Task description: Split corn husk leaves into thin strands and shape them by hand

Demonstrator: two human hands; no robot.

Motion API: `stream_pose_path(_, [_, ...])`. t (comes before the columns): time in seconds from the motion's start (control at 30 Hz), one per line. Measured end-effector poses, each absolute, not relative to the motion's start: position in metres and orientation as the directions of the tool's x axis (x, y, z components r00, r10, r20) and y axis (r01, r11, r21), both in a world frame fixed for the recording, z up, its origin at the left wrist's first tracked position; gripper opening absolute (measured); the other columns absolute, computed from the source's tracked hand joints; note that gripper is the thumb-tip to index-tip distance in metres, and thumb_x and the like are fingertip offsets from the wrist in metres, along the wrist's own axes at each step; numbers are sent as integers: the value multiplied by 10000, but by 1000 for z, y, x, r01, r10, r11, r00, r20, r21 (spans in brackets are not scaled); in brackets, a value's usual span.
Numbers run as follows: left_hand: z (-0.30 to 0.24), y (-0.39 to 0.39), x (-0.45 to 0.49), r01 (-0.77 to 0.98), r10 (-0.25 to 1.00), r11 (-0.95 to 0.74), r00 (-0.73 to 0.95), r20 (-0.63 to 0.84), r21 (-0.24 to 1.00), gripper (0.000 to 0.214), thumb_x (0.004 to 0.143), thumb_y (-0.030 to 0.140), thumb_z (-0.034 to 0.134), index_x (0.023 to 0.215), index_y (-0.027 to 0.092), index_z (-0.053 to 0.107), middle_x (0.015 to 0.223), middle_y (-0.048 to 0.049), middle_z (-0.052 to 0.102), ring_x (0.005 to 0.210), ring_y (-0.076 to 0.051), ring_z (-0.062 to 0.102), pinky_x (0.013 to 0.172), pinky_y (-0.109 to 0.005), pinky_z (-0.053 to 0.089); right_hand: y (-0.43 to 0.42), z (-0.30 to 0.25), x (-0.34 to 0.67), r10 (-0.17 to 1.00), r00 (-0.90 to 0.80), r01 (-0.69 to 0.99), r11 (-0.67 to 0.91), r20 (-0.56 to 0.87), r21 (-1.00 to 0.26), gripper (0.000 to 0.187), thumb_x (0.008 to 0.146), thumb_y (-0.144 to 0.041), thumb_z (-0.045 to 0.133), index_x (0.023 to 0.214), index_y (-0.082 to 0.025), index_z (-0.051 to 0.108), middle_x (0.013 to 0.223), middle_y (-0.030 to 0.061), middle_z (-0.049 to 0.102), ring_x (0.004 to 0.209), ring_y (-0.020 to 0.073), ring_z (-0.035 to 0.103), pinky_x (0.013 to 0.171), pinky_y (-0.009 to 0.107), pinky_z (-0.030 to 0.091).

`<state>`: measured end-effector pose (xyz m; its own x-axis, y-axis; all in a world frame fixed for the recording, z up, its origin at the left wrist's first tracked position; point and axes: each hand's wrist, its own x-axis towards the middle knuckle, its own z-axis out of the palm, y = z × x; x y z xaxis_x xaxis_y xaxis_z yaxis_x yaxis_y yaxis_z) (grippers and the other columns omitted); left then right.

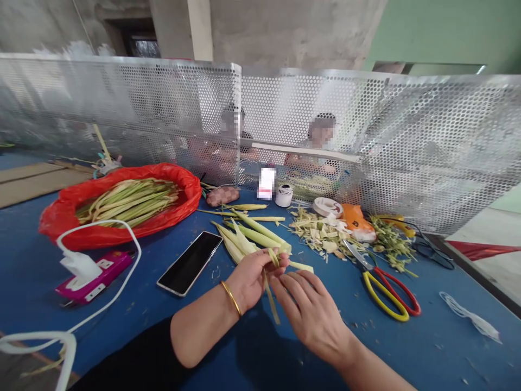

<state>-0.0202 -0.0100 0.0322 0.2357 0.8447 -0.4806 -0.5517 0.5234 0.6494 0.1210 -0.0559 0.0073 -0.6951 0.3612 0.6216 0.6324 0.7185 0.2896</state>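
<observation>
At the centre of the frame, a pale leaf strip point(269, 282) is pinched by the closed fingers of the left hand point(252, 277); it is touched by the loosely spread fingers of the right hand point(311, 309) above the blue table point(427, 347).

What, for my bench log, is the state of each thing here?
Left hand, pinching strip.
Right hand, fingers extended, touching strip.
Phone, screen dark, flat.
Scissors, shut, lying flat.
Bag, open, holding leaves.
Charger, plugged into power strip.

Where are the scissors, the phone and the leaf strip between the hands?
scissors point(370, 270), head view, where the handles meet.
phone point(190, 263), head view, middle of the dark screen.
leaf strip point(270, 298), head view, its hanging lower part.
</observation>
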Motion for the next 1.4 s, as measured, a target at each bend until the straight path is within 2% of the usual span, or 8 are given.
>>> stream_pose_path(0.33, [24, -21, -12, -487, 853, 521, 306, -422, 700, 31, 783, 125, 635, 755, 132, 646, 732, -54, 711, 660, -123, 652, 673, -195, 509, -57, -6, 122, 284, -773, 514, 804, 567, 298, 209, 907, -97, 448, 917, -128, 654, 819, 79, 649, 865, 229, 616, 956, 451, 422])
stream_pose_path(0.43, [25, -21, -13, -446, 865, 499, 310, -395, 743, 36, 790, 130, 623, 768, 126, 651, 735, -43, 712, 652, -108, 649, 599, -160, 484, -57, 1, 124, 366, -603, 558, 828, 709, 48, 221, 907, -74, 432, 946, -161, 632, 824, 61, 668, 828, 188, 628, 885, 388, 455])
stream_pose_path(0.53, [26, -20, -14, -395, 868, 490, 308, -390, 777, 45, 790, 162, 639, 798, 125, 664, 753, -41, 715, 622, -104, 649, 578, -168, 493, -54, 8, 127, 614, -214, 590, 701, 760, -400, 152, 910, -130, 461, 874, -199, 592, 794, 42, 659, 760, 171, 619, 741, 327, 483])
stream_pose_path(0.63, [29, -20, -14, -363, 873, 480, 292, -392, 799, 79, 776, 191, 673, 813, 121, 670, 756, -66, 720, 619, -129, 671, 597, -205, 528, -46, 7, 130, 852, 84, 460, 428, 518, -778, 153, 913, -257, 499, 781, -204, 556, 723, 28, 654, 673, 169, 608, 622, 282, 487])
stream_pose_path(0.7, [29, -20, -13, -331, 879, 465, 284, -383, 821, 91, 774, 197, 683, 820, 119, 671, 749, -72, 720, 644, -144, 688, 583, -200, 531, -41, 4, 131, 919, 148, 389, 284, 364, -876, 204, 905, -318, 505, 747, -198, 553, 680, 21, 651, 629, 169, 598, 587, 271, 478])
stream_pose_path(0.93, [29, -22, -14, -249, 864, 469, 328, -382, 847, 95, 812, 206, 655, 834, 115, 673, 710, -51, 703, 643, -134, 691, 554, -180, 539, -38, 0, 134, 914, 149, 562, 236, 377, -793, 217, 902, -361, 469, 783, -200, 553, 744, 29, 654, 699, 185, 594, 642, 283, 432])
stream_pose_path(1.27, [30, -21, -17, -336, 812, 500, 501, -298, 798, 207, 739, 67, 576, 911, 117, 679, 825, -71, 719, 759, -154, 697, 689, -225, 558, -35, 2, 135, 939, 160, 501, 188, 304, -845, 208, 915, -348, 438, 768, -213, 496, 631, -4, 608, 581, 162, 578, 560, 260, 420])
stream_pose_path(1.4, [30, -23, -14, -296, 839, 451, 462, -287, 842, 262, 668, 79, 712, 923, 127, 679, 855, -48, 715, 752, -131, 686, 726, -210, 542, -34, 0, 135, 951, 181, 371, 169, 249, -913, 212, 900, -377, 479, 763, -216, 499, 645, 1, 621, 585, 163, 591, 541, 256, 451])
